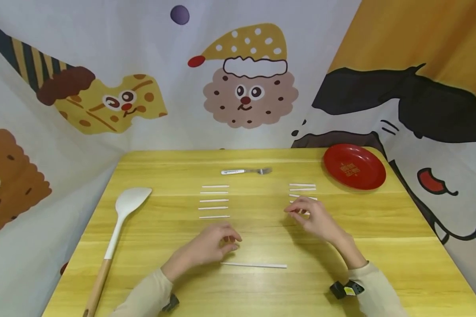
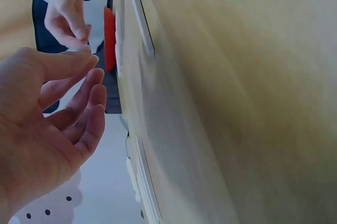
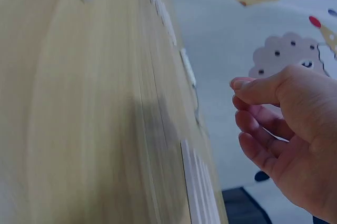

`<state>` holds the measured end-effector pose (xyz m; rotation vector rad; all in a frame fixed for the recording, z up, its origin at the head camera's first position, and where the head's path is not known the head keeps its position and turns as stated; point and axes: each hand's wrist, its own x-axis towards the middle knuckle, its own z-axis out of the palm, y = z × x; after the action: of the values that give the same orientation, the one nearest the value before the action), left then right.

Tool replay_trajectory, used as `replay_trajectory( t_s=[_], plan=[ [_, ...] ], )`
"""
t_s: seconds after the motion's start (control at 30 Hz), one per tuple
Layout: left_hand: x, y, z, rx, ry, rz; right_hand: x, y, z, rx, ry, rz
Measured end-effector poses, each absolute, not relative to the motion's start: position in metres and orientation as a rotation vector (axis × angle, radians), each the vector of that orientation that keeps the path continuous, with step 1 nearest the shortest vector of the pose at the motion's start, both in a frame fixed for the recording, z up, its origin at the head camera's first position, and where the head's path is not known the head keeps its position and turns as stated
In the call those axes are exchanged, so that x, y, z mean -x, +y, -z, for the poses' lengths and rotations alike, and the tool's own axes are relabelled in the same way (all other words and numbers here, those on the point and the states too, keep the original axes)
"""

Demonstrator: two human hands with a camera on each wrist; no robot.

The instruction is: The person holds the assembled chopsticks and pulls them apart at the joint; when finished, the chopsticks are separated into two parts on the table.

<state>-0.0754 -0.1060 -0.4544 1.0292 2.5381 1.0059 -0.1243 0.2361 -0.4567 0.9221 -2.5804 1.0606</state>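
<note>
My left hand (image 1: 206,245) hovers above the table with fingers loosely bent and nothing seen between them. Just in front of it, towards me, lies a long thin white stick (image 1: 258,265). Over the right-hand row of short white sticks (image 1: 303,189) hangs my right hand (image 1: 319,220), its thumb close to the index finger; no object shows there in the right wrist view. That hand covers part of the row's near end. Several more short white sticks (image 1: 214,200) lie parallel, spaced apart, beyond the left hand.
A fork (image 1: 234,171) with a white handle lies at the back middle. At the back right sits a red plate (image 1: 366,174). A white spatula (image 1: 132,200) with a wooden handle lies along the left side of the table (image 1: 162,171). A patterned cloth hangs behind.
</note>
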Motion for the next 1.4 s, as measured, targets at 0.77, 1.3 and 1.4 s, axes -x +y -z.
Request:
replay_trajectory(
  t_s=[0.77,1.3,1.4],
  plan=[
    [0.047,-0.088,0.468,-0.999,2.576,-0.767,0.064,0.196,0.462,-1.16,-2.793,-1.177],
    [0.05,-0.083,0.475,-1.082,2.635,-0.776,0.059,0.168,0.475,-1.283,-2.919,-1.147],
    [0.055,-0.085,0.468,-1.104,2.643,-0.867,0.064,0.168,0.467,-1.281,-2.855,-1.191]
  ],
)
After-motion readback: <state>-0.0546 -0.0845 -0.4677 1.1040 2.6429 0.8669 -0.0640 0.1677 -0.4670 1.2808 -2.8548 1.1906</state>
